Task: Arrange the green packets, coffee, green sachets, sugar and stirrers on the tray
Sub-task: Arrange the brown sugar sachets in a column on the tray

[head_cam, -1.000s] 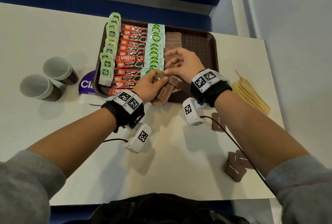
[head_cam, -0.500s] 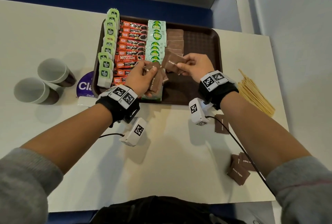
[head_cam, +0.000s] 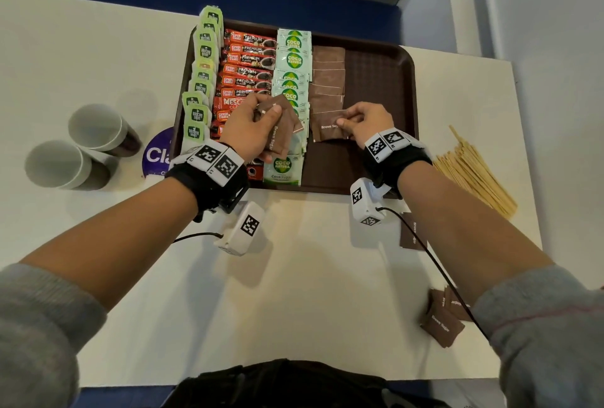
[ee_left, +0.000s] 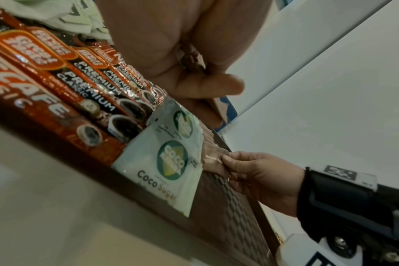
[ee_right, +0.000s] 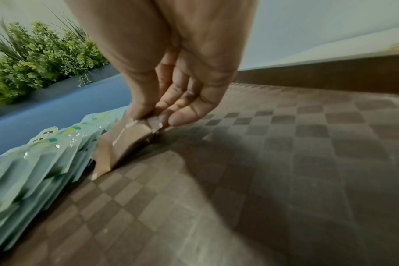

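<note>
On the brown tray (head_cam: 382, 80) lie columns of green tea packets (head_cam: 201, 80), red coffee sticks (head_cam: 248, 70), green Coco Sugar sachets (head_cam: 292, 61) and brown sugar packets (head_cam: 328, 80). My left hand (head_cam: 261, 119) grips a small bunch of brown sugar packets (head_cam: 281, 136) over the sachet column. My right hand (head_cam: 351, 121) pinches one brown sugar packet (head_cam: 328, 129) at the near end of the brown column; the right wrist view shows that packet (ee_right: 130, 138) touching the tray floor (ee_right: 285, 162). The stirrers (head_cam: 474, 172) lie on the table right of the tray.
Two paper cups (head_cam: 81, 146) and a purple-labelled pack (head_cam: 157, 154) sit left of the tray. Loose brown sugar packets (head_cam: 441, 322) and one more packet (head_cam: 412, 234) lie on the white table near my right forearm. The tray's right third is bare.
My right hand drew one brown packet from the bunch in my left hand and carried it right and down onto the near end of the brown column. My left hand rose slightly.
</note>
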A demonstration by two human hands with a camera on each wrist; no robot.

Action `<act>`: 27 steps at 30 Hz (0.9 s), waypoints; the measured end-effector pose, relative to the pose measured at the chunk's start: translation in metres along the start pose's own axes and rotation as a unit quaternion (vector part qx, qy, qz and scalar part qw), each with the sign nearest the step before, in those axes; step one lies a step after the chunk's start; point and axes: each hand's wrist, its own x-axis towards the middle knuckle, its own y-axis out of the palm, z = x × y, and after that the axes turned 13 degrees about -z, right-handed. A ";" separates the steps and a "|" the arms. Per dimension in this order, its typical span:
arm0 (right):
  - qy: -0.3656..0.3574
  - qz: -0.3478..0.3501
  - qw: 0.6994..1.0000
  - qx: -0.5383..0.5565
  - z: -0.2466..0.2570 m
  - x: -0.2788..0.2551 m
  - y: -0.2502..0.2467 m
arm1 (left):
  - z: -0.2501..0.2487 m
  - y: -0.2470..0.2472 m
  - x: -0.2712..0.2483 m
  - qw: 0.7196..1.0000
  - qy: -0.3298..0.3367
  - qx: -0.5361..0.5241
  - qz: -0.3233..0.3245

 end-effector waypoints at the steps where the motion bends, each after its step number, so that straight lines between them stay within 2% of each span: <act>1: 0.003 -0.003 1.000 0.005 -0.001 0.001 0.001 | 0.000 0.000 0.000 1.000 -0.001 0.003 0.001; 16: 0.091 -0.001 0.992 0.091 0.003 0.000 0.005 | 0.002 0.002 0.001 1.000 -0.024 -0.007 0.012; 24: 0.078 -0.003 0.997 0.026 0.003 0.000 0.005 | -0.001 0.002 -0.001 1.000 -0.017 0.003 0.008; 27: 0.046 -0.025 0.999 -0.004 0.006 -0.001 0.001 | -0.002 0.002 -0.002 1.000 -0.013 0.002 0.009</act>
